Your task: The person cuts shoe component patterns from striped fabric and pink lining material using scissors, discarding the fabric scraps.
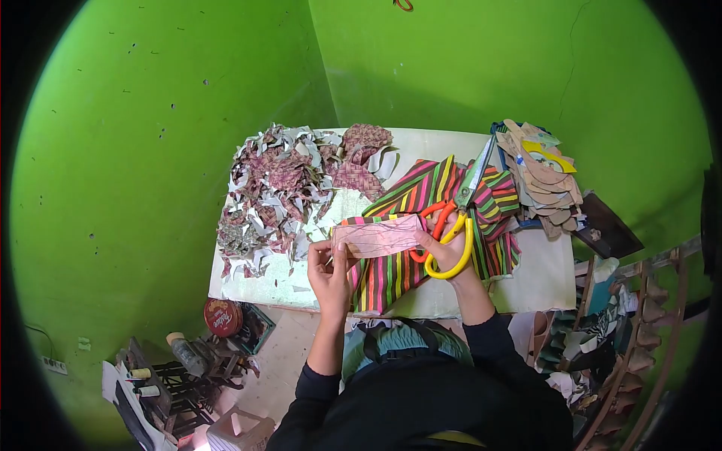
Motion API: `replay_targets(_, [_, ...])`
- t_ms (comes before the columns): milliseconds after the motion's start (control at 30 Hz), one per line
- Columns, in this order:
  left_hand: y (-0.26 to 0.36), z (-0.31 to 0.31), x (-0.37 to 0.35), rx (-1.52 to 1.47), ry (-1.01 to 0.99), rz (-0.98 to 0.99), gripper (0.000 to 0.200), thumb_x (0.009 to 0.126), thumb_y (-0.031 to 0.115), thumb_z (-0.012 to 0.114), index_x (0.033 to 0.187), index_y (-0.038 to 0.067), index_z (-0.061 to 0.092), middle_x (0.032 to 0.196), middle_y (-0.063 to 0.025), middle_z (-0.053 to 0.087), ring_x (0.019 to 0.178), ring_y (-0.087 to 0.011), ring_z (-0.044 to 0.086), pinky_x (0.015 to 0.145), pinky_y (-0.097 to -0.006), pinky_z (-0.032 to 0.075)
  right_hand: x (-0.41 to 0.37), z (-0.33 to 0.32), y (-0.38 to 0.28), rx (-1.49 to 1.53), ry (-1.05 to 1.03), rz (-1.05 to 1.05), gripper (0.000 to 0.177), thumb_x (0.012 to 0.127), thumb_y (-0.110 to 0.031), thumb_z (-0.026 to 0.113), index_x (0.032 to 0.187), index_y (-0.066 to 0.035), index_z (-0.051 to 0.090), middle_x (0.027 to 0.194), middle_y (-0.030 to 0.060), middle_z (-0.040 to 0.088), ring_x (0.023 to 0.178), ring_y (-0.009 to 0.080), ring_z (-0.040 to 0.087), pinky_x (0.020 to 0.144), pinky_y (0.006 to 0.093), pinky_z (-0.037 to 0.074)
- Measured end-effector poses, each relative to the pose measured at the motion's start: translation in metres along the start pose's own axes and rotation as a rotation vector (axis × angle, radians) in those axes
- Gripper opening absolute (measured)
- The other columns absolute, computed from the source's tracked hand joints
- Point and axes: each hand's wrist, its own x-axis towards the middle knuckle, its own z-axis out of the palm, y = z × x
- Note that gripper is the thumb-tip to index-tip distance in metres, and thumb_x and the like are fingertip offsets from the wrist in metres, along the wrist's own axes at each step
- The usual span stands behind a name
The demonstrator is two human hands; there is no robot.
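Note:
A pale pink strip [376, 237] with dark lines drawn on it lies over striped fabric [392, 279] in pink, green, yellow, orange and black. My left hand [329, 279] pinches the strip's left end between thumb and fingers. At the other end, the thumb of my right hand [453, 257] presses on the strip. That same hand also carries large scissors [475, 177], with one orange and one yellow handle loop around its fingers. Their blades point up and away, over the bunched part of the fabric.
Patterned and white scraps [282, 177] heap on the left of the white table [538, 292]. Cardboard-coloured cut shapes [543, 184] are stacked at the back right. A round red tin [223, 317] stands below the left edge, and a rack [639, 331] is at the right.

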Motion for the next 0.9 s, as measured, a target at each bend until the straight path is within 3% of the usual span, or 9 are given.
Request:
replay_targets(67, [0.001, -0.004, 0.001, 0.003, -0.042, -0.003, 0.011, 0.082, 0.007, 0.048, 0.086, 0.0, 0.041, 0.077, -0.006, 0.05, 0.069, -0.0112, 0.053, 0.063, -0.0271, 0.05, 0.0, 0.002, -0.005, 0.072, 0.019, 0.041, 0.031, 0.068, -0.004, 0.065, 0.085, -0.007, 0.039, 0.076, 0.0004, 0.041, 0.072, 0.0087, 0.042, 0.067, 0.022, 0.037])
replay_targets(400, [0.001, -0.005, -0.001, -0.033, -0.055, -0.065, 0.011, 0.082, 0.008, 0.049, 0.085, 0.002, 0.041, 0.081, -0.0072, 0.052, 0.071, -0.0124, 0.055, 0.062, -0.0252, 0.049, 0.004, -0.006, 0.007, 0.216, 0.047, 0.075, 0.025, 0.072, -0.002, 0.06, 0.087, -0.005, 0.04, 0.083, 0.006, 0.052, 0.079, 0.0116, 0.051, 0.071, 0.025, 0.04])
replay_targets(667, [0.004, -0.003, -0.002, -0.2, -0.034, -0.152, 0.012, 0.085, 0.014, 0.046, 0.086, 0.005, 0.039, 0.082, -0.0078, 0.052, 0.066, -0.0141, 0.057, 0.055, -0.0269, 0.051, 0.007, -0.007, 0.003, 0.097, 0.022, 0.013, 0.024, 0.071, 0.0, 0.059, 0.083, -0.005, 0.039, 0.079, 0.0026, 0.046, 0.079, 0.0119, 0.052, 0.072, 0.0251, 0.041])
replay_targets(900, [0.006, 0.003, -0.002, -0.24, 0.029, -0.194, 0.01, 0.084, 0.014, 0.046, 0.084, 0.007, 0.038, 0.08, -0.0046, 0.052, 0.07, -0.013, 0.056, 0.059, -0.0311, 0.053, 0.006, -0.008, 0.003, 0.072, -0.022, 0.071, 0.026, 0.069, 0.001, 0.06, 0.082, -0.006, 0.039, 0.082, 0.0029, 0.045, 0.082, 0.0131, 0.053, 0.074, 0.026, 0.041])
